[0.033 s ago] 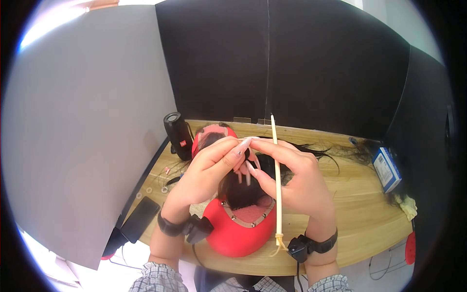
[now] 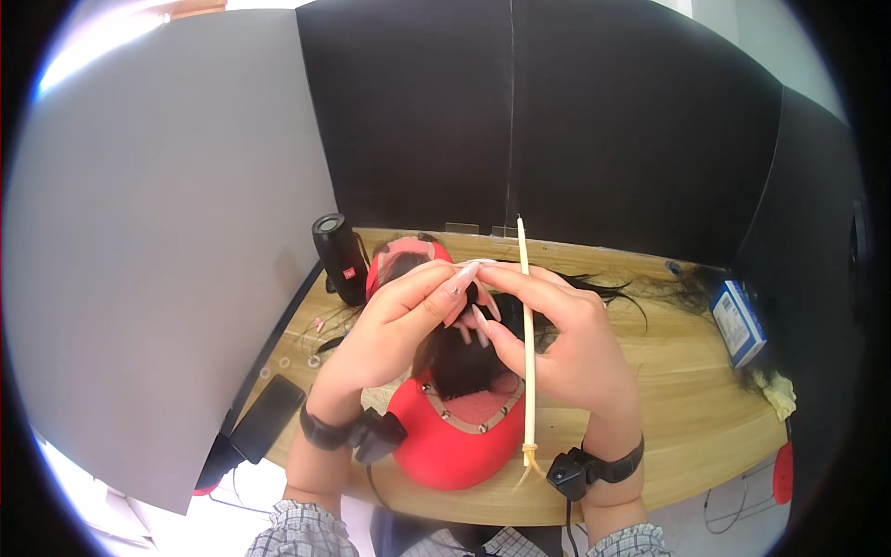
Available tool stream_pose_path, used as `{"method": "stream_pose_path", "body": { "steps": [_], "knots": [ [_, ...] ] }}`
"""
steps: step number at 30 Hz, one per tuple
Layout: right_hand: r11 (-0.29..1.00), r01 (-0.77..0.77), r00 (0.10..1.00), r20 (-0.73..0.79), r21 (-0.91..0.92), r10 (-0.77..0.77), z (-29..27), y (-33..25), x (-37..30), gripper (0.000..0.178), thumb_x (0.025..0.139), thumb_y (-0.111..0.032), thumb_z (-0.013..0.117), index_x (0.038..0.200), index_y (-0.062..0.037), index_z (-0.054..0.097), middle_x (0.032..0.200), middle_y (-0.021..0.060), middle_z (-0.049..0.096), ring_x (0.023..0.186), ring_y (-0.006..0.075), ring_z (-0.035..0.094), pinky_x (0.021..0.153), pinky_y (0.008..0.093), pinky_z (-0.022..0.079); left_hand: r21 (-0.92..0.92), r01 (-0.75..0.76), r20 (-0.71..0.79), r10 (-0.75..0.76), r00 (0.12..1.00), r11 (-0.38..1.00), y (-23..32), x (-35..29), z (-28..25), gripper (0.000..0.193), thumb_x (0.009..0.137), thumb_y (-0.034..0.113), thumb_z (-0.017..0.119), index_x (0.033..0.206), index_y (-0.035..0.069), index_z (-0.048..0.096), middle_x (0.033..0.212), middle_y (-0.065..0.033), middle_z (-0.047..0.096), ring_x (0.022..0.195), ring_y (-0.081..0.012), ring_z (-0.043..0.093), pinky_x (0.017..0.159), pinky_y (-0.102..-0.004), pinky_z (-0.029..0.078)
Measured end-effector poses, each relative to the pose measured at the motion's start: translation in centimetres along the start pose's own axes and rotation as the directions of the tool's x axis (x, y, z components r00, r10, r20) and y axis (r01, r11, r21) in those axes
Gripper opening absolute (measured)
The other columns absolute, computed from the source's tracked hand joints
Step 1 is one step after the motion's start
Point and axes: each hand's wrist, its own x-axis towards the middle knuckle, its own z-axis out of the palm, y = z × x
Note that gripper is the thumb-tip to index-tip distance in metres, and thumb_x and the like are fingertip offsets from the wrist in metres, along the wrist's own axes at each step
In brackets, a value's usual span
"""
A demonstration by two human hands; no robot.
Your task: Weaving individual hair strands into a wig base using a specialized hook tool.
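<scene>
Both hands meet at their fingertips over a tuft of dark hair (image 2: 459, 367) on a red rounded head form (image 2: 455, 459). My left hand (image 2: 404, 311), at left, pinches dark strands, its long pale nails touching those of the other hand. My right hand (image 2: 566, 330) has its fingers bent in at the same hair. A slender pale-yellow stick (image 2: 529, 371) lies across the right hand by the crook of the thumb. It has a thin tip at the top and a band tied round its lower end. Pinned mesh edges the hair on the form. What lies between the fingertips is partly hidden.
A second red head form (image 2: 413, 249) stands behind my left hand, beside a black cylindrical speaker (image 2: 340, 260). A dark phone (image 2: 269, 418) lies at the table's left edge. Loose dark hair (image 2: 594, 288), a blue-white box (image 2: 738, 325) and a yellow cloth (image 2: 778, 397) are at right.
The fingers between my hands have shifted slightly at the hair. The stick's lower end has moved a little left and up. The head form stays in place.
</scene>
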Motion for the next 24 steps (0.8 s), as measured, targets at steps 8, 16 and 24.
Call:
{"method": "stream_pose_path", "body": {
  "steps": [8, 16, 24],
  "knots": [
    [0.997, 0.024, 0.996, -0.086, -0.067, -0.030, 0.5, 1.4, 0.2, 0.025, 0.080, -0.006, 0.066, 0.105, -0.0018, 0.065, 0.097, 0.0165, 0.066, 0.083, 0.0304, 0.063, 0.073, 0.0357, 0.051, 0.237, -0.069, -0.027, 0.078, 0.997, 0.969, -0.4, 0.1, 0.5, 0.026, 0.099, 0.019, 0.046, 0.104, -0.002, 0.061, 0.097, -0.0031, 0.049, 0.085, -0.0099, 0.045, 0.080, -0.0245, 0.041],
    [0.987, -0.157, 0.988, -0.005, 0.017, 0.157, 0.1, 1.3, 0.5, 0.018, 0.085, -0.008, 0.062, 0.101, -0.0012, 0.066, 0.085, 0.0178, 0.066, 0.075, 0.0318, 0.064, 0.068, 0.0345, 0.050, 0.460, -0.376, 0.058, 0.395, 0.917, 0.804, 0.0, 0.3, 0.9, 0.024, 0.095, 0.012, 0.048, 0.077, -0.001, 0.057, 0.109, -0.0121, 0.048, 0.092, -0.0181, 0.045, 0.087, -0.0334, 0.039],
    [0.945, -0.316, 0.935, 0.143, -0.083, 0.326, -0.5, 2.9, 0.5, 0.026, 0.084, -0.013, 0.064, 0.106, 0.0001, 0.064, 0.088, 0.0188, 0.067, 0.077, 0.0295, 0.067, 0.070, 0.0338, 0.051, 0.221, -0.440, 0.049, 0.440, 0.897, 0.871, -0.6, -0.2, 0.3, 0.026, 0.097, 0.012, 0.041, 0.094, -0.007, 0.060, 0.085, -0.0069, 0.053, 0.071, -0.0131, 0.048, 0.067, -0.0260, 0.040]
  ]
}}
